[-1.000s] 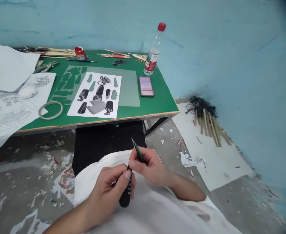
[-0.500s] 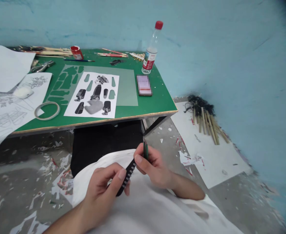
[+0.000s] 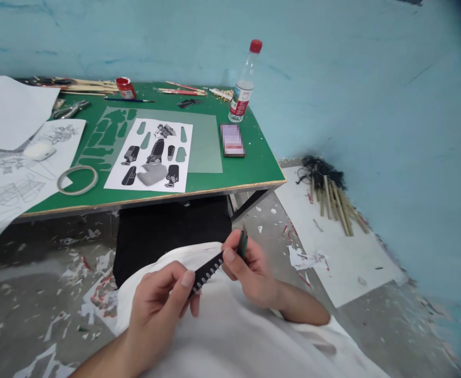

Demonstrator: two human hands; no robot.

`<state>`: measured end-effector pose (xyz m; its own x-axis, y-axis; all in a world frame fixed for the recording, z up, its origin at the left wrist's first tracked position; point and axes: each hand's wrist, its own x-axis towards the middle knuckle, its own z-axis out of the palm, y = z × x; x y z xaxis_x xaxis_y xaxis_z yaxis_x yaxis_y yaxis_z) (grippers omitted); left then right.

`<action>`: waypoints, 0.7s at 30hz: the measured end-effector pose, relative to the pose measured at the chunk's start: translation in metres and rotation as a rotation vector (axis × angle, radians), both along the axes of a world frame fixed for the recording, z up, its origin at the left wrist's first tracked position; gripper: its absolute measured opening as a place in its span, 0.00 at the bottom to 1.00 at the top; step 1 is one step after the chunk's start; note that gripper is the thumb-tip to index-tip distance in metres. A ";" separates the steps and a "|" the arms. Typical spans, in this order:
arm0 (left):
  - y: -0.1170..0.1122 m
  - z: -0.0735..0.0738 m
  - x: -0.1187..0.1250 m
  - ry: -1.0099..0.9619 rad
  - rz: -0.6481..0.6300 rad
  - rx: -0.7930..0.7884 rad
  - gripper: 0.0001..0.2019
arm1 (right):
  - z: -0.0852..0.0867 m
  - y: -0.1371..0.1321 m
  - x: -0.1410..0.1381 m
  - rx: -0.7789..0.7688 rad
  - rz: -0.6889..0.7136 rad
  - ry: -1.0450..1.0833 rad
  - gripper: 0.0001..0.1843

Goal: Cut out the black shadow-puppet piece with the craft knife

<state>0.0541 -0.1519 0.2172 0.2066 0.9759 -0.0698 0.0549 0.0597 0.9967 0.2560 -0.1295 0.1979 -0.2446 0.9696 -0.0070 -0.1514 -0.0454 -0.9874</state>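
Observation:
Above my lap, my left hand (image 3: 161, 304) pinches the lower end of a narrow black paper cutout (image 3: 208, 273) between thumb and fingers. A row of pale marks runs along this strip. My right hand (image 3: 249, 270) closes on its upper end with thumb and fingertips. The same hand holds a small green and black craft knife (image 3: 243, 244), its thin tip pointing up, away from the strip. On the table ahead lies a white printed sheet (image 3: 131, 181) with black and grey figure parts and several cut-out holes.
The green table (image 3: 254, 173) bears a tape roll (image 3: 76, 180), a phone (image 3: 232, 140), a bottle (image 3: 243, 84), a red paint jar (image 3: 125, 88), pliers (image 3: 72, 109), a white mouse (image 3: 39, 150) and brushes. Paper scraps litter the floor; a bundle of sticks (image 3: 338, 205) lies right.
My left hand has slid a little left and up, and the black cutout is now tilted flatter. My right hand has shifted slightly right, with the knife leaning more.

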 end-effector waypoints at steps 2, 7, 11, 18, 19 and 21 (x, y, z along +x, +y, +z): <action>0.000 0.001 0.000 0.003 0.008 -0.017 0.30 | -0.001 -0.001 0.001 0.001 -0.002 0.004 0.22; 0.001 0.000 -0.001 0.013 0.030 -0.017 0.31 | -0.003 -0.002 0.002 0.013 -0.005 0.031 0.21; 0.002 -0.004 0.000 -0.012 0.074 -0.021 0.31 | -0.004 -0.002 0.004 0.039 -0.002 0.003 0.22; 0.001 -0.011 0.000 -0.070 0.142 -0.055 0.30 | -0.003 -0.001 0.007 0.037 0.010 -0.049 0.25; 0.002 -0.010 0.000 -0.079 0.146 -0.069 0.30 | -0.002 -0.001 0.007 0.035 0.010 -0.047 0.25; 0.003 -0.009 -0.001 -0.098 0.149 -0.104 0.31 | -0.002 -0.001 0.007 0.029 0.013 -0.050 0.25</action>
